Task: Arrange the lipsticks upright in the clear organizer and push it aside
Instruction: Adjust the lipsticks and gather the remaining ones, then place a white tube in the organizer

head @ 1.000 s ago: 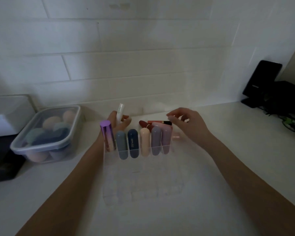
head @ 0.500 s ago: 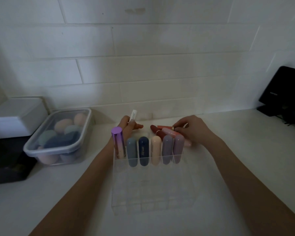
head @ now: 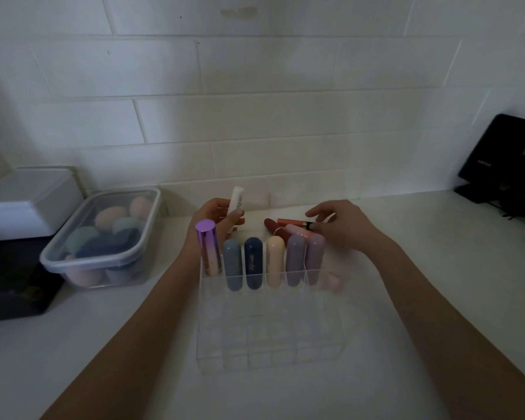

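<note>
A clear gridded organizer [head: 273,344] sits on the white counter in front of me. Its back row holds several upright lipsticks: a purple metallic one [head: 207,250], two blue capsules [head: 243,263], a peach one [head: 275,260] and two lilac ones [head: 305,259]. My left hand [head: 215,221] behind the organizer grips a white tube [head: 236,200], held upright. Loose lipsticks lie behind the row: a dark red one [head: 272,227], a coral one with a black band [head: 294,222] and a pink one [head: 297,230]. My right hand [head: 340,225] hovers over them, fingertips at the coral one.
A lidded clear box of makeup sponges [head: 103,237] stands at the left, with a white box [head: 28,201] on a black case [head: 12,286] beyond it. A black device on a stand [head: 497,156] is at the far right. A tiled wall runs close behind.
My right hand has lowered from above onto the loose lipsticks behind the row. My left hand keeps the white tube in about the same place.
</note>
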Demonstrator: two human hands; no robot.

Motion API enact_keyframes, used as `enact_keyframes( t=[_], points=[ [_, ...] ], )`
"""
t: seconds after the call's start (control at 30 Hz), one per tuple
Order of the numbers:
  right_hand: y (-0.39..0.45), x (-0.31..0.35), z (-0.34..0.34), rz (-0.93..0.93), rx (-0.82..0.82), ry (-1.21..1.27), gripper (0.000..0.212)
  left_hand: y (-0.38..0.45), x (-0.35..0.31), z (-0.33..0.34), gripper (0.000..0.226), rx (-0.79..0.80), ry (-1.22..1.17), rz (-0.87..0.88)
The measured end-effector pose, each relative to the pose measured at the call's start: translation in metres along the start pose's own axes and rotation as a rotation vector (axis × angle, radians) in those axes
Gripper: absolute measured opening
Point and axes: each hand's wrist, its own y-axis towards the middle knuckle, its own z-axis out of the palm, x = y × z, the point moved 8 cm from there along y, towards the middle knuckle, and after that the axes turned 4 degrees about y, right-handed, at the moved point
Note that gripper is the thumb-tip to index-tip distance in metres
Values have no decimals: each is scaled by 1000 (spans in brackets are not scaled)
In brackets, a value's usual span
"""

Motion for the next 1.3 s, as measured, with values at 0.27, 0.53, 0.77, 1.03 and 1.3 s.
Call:
enact_keyframes(
  t=[0.27, 0.53, 0.77, 1.03, 1.3],
  points=[
    [-21, 82, -22, -319, -130, 246, 22, -6, -17, -16, 9, -79, -339, -41],
    [-55, 153, -26, -509, -78, 343, 26, -18, -45, -42, 10, -123, -541, 6],
    [-78, 183, -10, -654, -72, 211, 30, -43, -93, -55, 20, -117, -188, 269],
    [-95, 198, -5, -627, 61, 255, 53, -66, -116, -64, 15, -137, -340, 316],
    [-117, 215, 9, -681, 254, 280, 50, -89, -132, -63, 18, -18, -68, 357]
  ],
)
